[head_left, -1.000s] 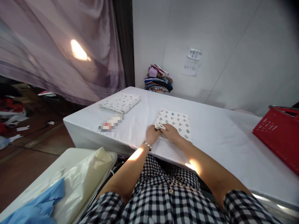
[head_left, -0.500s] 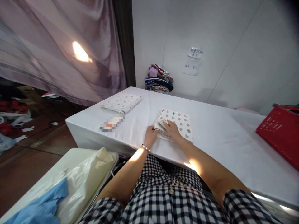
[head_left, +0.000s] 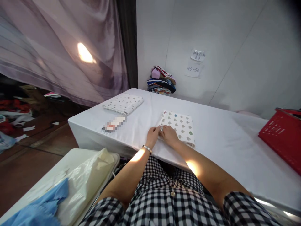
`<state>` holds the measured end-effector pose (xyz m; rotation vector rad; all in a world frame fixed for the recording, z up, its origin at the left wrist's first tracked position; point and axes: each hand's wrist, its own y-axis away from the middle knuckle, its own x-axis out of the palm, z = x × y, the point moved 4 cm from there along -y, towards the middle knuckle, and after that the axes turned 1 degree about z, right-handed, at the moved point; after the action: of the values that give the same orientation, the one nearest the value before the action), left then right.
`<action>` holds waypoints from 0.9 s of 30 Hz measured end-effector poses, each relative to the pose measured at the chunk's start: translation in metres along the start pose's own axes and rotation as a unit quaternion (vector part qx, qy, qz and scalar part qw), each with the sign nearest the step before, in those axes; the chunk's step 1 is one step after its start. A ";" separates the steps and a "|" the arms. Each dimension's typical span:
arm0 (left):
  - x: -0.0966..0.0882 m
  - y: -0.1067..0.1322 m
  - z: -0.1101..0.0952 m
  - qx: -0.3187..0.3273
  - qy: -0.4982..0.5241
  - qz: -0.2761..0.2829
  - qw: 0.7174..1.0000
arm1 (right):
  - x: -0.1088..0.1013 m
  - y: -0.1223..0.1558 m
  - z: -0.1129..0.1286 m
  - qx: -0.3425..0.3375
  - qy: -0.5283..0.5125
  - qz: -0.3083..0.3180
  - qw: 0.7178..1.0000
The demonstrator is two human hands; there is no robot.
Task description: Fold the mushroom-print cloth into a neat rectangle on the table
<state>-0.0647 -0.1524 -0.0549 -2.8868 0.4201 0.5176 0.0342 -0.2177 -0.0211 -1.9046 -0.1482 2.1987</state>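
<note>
A folded white cloth [head_left: 182, 125] printed with grey, blue, red and green motifs lies flat on the white-covered table [head_left: 218, 150] in front of me. My left hand [head_left: 153, 134] is closed at its near left corner, the fingertips pinching the cloth's edge. Right beside it, my right hand [head_left: 168, 135] has its fingers curled over the same corner, gripping the cloth. The two hands nearly touch. Both palms face down, so the fingertips are partly hidden.
Another folded printed cloth [head_left: 124, 103] lies at the table's far left, with a blurred-out flat object [head_left: 114, 124] nearer. A red basket [head_left: 282, 135] stands right. Stacked folded fabrics [head_left: 161, 82] sit by the wall. Left of me, a plastic bag [head_left: 87, 179] and blue cloth [head_left: 42, 205] rest on a lower surface.
My right hand has shifted slightly left and down to the corner beside my left hand. The corner that was lifted in layers now lies flatter under the fingers.
</note>
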 end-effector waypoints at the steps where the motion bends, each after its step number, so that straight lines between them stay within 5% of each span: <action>1: 0.000 -0.001 -0.002 0.000 -0.006 0.009 1.000 | 0.001 0.000 0.000 0.001 0.009 0.001 1.000; 15: -0.002 -0.011 -0.010 0.001 -0.171 0.050 0.984 | -0.009 0.026 -0.007 -0.045 -0.010 0.009 0.999; 18: -0.006 -0.016 -0.007 -0.021 -0.178 0.087 0.980 | -0.016 0.058 -0.040 -0.032 -0.035 0.008 0.999; 21: -0.007 -0.025 -0.005 -0.044 -0.181 0.117 0.975 | -0.022 0.090 -0.088 0.060 -0.107 -0.020 0.992; 27: 0.012 -0.051 -0.012 -0.049 -0.223 0.164 0.960 | -0.017 0.099 -0.158 0.264 -0.267 -0.068 0.924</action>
<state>-0.0348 -0.1103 -0.0414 -2.6749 0.8148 1.2391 0.1816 -0.3293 -0.0511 -0.9667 0.2015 2.2996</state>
